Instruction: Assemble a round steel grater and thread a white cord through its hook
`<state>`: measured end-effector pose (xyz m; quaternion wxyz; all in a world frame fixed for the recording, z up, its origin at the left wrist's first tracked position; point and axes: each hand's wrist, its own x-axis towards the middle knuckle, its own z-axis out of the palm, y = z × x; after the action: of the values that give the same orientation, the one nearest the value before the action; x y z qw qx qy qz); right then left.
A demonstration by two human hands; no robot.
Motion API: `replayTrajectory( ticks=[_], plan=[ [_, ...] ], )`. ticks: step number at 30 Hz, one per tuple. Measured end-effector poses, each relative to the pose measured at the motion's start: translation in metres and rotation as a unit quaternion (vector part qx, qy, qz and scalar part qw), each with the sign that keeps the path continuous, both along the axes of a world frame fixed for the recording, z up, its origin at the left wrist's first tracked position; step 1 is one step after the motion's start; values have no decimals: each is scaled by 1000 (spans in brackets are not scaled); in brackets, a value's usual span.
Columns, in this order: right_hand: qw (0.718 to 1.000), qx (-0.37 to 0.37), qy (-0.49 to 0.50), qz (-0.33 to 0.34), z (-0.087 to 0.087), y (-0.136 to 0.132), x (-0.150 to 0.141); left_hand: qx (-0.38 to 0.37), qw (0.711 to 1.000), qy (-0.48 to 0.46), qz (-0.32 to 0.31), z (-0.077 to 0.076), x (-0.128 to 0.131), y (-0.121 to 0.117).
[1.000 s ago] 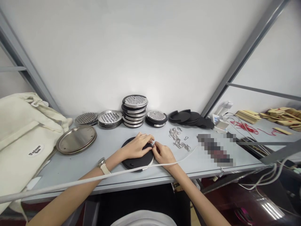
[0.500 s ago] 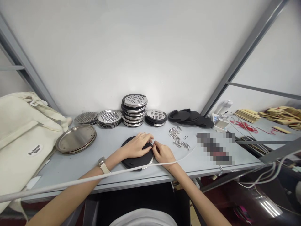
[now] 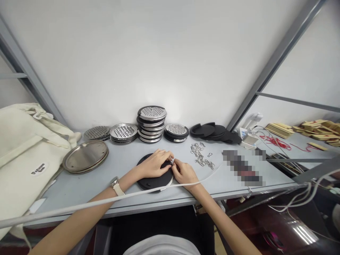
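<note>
A round black disc [image 3: 152,182] with a silver edge lies on the table in front of me. My left hand [image 3: 156,164] rests on top of it, thumb and fingers closed around a small metal clip [image 3: 171,160] at the disc's right rim. From the right side, my right hand [image 3: 185,173] pinches at the same spot, fingertips touching the rim; what exactly they grip is too small to make out. Beyond my right hand lies a loose pile of small metal clips [image 3: 198,152].
Along the wall stand a tall stack of perforated discs [image 3: 152,113], a shorter stack [image 3: 176,129], grater discs [image 3: 123,131] and black covers [image 3: 208,131]. Plain metal discs [image 3: 86,156] and a cream bag [image 3: 23,156] are at left. A white cable [image 3: 92,203] crosses in front.
Both hands stay at the disc's right rim. The metal clip between the fingers has shifted slightly; the disc has hardly moved.
</note>
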<state>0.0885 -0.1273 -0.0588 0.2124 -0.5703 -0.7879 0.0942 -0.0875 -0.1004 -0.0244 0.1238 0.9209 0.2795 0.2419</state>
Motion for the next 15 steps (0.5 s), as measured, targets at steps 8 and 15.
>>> replayTrajectory(
  ticks=[8,15],
  plan=[
    [1000,5,-9,-4,-2,0,0,-6,1000,-19,-7,0,0,0],
    [1000,0,-7,-3,0,0,0,-28,999,-34,-6,-1,0,1]
  ],
)
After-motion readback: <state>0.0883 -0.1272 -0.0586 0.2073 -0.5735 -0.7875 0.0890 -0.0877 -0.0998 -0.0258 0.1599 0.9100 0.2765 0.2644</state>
